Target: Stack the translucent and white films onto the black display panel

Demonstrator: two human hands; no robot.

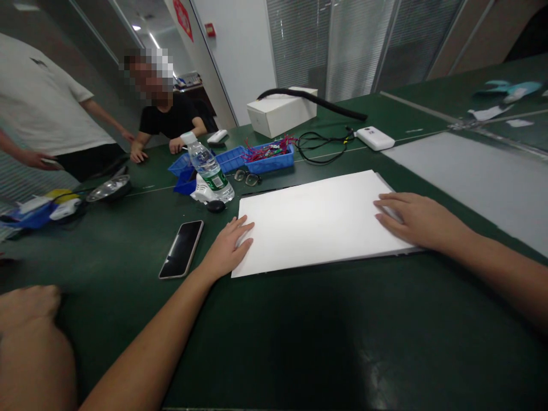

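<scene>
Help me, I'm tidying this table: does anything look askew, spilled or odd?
Mostly untidiness: the black tube lies across the white box and juts past its right end, and tangled wires poke above the rim of the blue tray. The white sheet under the left hand and right hand looks unmarked; I see no spill.

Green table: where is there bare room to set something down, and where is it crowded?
Bare: the wide stretch of green table between the white sheet and the near edge; also the patch between the smartphone and another person's arm. Crowded: beyond smartphone and sheet, where the water bottle, eyeglasses and blue tray of wires cluster.
</scene>
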